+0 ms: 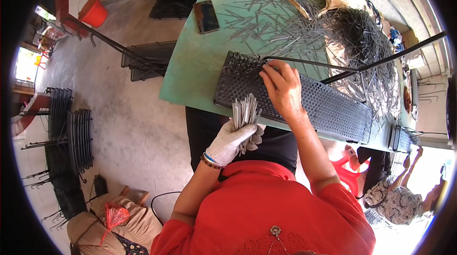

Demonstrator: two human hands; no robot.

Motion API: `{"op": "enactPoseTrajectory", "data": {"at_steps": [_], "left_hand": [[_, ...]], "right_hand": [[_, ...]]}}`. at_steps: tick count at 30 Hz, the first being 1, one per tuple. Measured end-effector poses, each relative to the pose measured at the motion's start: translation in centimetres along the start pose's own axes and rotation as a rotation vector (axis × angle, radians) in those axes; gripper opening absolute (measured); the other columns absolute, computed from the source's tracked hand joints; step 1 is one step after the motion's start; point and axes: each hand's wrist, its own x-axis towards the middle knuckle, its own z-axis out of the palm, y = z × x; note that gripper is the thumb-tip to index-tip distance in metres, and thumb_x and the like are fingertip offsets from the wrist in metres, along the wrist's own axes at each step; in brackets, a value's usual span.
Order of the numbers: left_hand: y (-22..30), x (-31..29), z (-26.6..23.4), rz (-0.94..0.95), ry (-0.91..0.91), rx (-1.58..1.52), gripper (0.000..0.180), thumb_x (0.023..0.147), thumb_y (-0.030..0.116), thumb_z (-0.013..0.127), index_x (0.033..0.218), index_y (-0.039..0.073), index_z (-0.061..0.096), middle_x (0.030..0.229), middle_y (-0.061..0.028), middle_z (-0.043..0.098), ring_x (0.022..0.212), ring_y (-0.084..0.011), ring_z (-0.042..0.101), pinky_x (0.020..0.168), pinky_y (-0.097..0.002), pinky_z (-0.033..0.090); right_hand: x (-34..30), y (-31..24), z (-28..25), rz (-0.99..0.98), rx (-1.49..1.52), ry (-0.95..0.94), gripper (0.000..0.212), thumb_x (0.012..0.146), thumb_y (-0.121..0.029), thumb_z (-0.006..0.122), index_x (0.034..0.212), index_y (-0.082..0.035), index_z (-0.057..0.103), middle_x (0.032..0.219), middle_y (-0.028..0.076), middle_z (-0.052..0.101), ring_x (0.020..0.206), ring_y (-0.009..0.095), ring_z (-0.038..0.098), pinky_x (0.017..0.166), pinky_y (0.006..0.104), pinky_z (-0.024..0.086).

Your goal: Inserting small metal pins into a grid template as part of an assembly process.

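Observation:
My left hand (pixel 227 144), in a whitish glove, is closed around a bundle of thin grey metal strips (pixel 245 111) that stick up from the fist. In front of me, a long black perforated metal rack (pixel 328 106) lies on the green table (pixel 190 74). A cluster of small dark pieces (pixel 238 64) covers its left end. My bare right hand (pixel 284 88) bends over the rack beside that cluster, fingertips pressed together at its far edge. What they pinch is too small to make out. A black rod (pixel 314 63) runs from near these fingertips to the right.
Loose dark strips (pixel 266 19) lie scattered beyond the rack, with a large heap (pixel 362 36) at the right. A phone (pixel 206 17) rests near the table's left edge. Black racks (pixel 80 138) stand on the floor at left, near a red bucket (pixel 93 12). Another person (pixel 395 200) is at right.

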Motion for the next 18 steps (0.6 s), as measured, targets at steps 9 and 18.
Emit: {"op": "enactPoseTrajectory", "data": {"at_steps": [9,18], "left_hand": [[0.1,0.1,-0.1,0.034,0.046,-0.046,0.02,0.098,0.019,0.059,0.106,0.002,0.064,0.093,-0.0065,0.07,0.074,-0.0114,0.067,0.062,-0.0241,0.056],[0.0,-0.2,-0.1,0.074,0.094,-0.067,0.019,0.098,0.018,0.058,0.108,0.002,0.061,0.092,-0.0061,0.069,0.075,-0.012,0.067,0.063,-0.0248,0.056]], "right_hand": [[0.0,-0.3,-0.5,0.022,0.024,-0.001,0.019,0.08,-0.005,0.074,0.099,-0.005,0.072,0.102,0.008,0.065,0.083,0.026,0.062,0.074,0.0353,0.048],[-0.3,-0.8,-1.7,0.05,0.137,-0.006,0.016,0.08,-0.006,0.075,0.096,-0.002,0.072,0.096,0.008,0.067,0.08,0.022,0.063,0.073,0.0317,0.048]]}}
